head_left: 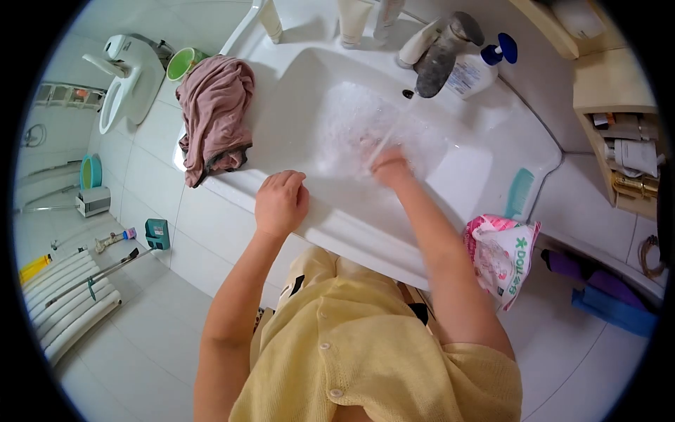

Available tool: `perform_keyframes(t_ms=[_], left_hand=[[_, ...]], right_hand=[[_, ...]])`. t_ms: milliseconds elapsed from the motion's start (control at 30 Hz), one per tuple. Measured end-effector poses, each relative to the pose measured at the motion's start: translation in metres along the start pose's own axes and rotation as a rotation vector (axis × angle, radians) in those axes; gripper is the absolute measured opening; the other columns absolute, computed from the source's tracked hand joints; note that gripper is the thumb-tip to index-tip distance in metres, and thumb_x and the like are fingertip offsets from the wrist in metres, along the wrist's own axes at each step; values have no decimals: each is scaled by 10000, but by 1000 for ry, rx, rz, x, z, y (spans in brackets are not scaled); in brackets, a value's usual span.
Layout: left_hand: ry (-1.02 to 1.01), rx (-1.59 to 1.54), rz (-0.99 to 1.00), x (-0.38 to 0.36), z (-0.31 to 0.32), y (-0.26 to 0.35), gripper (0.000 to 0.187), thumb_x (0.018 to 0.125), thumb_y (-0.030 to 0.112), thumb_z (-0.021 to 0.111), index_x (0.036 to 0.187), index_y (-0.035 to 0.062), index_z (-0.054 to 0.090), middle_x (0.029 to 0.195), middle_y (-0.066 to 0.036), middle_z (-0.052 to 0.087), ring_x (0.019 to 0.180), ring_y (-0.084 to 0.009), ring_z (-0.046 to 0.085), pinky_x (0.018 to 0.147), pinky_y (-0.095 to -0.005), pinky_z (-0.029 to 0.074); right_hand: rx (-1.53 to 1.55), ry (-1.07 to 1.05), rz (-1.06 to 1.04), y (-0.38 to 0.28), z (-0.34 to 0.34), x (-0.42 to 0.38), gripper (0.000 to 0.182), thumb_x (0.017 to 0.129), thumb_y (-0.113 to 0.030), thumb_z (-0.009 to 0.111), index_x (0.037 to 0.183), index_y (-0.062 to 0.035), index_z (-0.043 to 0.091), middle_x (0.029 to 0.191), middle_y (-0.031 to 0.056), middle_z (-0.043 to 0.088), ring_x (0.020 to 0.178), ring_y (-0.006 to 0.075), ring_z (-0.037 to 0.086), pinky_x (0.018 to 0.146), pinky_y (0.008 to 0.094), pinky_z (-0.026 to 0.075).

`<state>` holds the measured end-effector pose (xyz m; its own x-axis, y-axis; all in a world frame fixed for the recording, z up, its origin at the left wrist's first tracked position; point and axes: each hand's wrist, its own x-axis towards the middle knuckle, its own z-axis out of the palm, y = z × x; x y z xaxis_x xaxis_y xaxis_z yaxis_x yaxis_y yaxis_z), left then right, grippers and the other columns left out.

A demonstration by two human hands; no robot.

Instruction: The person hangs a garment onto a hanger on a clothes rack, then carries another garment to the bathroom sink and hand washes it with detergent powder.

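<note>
Water runs from the faucet [436,67] into the white sink [281,130], where sudsy, foamy water [351,119] has gathered. My right hand [387,165] is down in this water under the stream, its fingers hidden by foam and bubbles. At the sink's front rim rests my left hand [281,202], its fingers curled closed with nothing visible in them. A bunched pink cloth [216,112] with a dark edge lies on the sink's left side, beyond my left hand and apart from it.
Tubes [354,21] and a blue-topped pump bottle [472,74] stand along the back rim. On the right are a teal comb [519,191], a pink-and-white packet [500,257] and a wooden shelf [608,91]. A green cup [184,65] is beyond the cloth.
</note>
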<state>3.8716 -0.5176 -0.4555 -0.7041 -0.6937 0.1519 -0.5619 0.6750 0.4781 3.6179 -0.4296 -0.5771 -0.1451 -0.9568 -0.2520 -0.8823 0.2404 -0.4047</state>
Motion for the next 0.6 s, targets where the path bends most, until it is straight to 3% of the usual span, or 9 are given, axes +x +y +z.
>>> perform_keyframes(t_ms=[100,200,300,400,500,600], left_hand=[[8,1,-17,0,1,0,165,749,42,612,907,53,658,915,-91,673,861,-302,635,793,-390,513],[17,-6,0,1,1,1,161,737,36,613,895,46,644,897,-85,664,856,-293,631,811,-392,507],[24,-16,-5,0,-1,2,161,738,38,614,896,48,640,885,-84,660,846,-290,630,808,-393,507],[18,-13,8,1,0,-1,155,738,40,615,892,47,635,875,-84,653,835,-289,627,804,-394,506],[18,-19,26,0,1,-2,155,740,42,618,893,45,640,887,-90,655,837,-294,627,799,-393,506],[-17,-20,21,2,-3,-1,167,745,44,618,908,41,653,920,-100,664,863,-302,631,800,-392,507]], right_hand=[[-149,278,41,-8,11,12,335,869,-329,534,1029,-60,651,1230,170,583,1190,376,485,1025,486,390],[-311,20,-427,-3,7,25,359,873,-319,523,1082,-53,643,1218,159,589,1171,380,497,1041,495,369],[72,16,418,-18,-4,34,438,904,-270,480,1300,-87,505,1288,98,552,1263,317,444,1078,512,332],[-497,76,-430,2,11,28,461,926,-282,441,1359,-125,465,1315,97,520,1298,303,413,1105,537,280],[-81,185,169,11,26,40,477,937,-288,426,1389,-139,442,1400,102,455,1349,302,362,1143,524,217],[-297,65,-7,15,19,16,506,935,-283,437,1422,-147,406,1467,104,388,1379,318,318,1157,494,202]])
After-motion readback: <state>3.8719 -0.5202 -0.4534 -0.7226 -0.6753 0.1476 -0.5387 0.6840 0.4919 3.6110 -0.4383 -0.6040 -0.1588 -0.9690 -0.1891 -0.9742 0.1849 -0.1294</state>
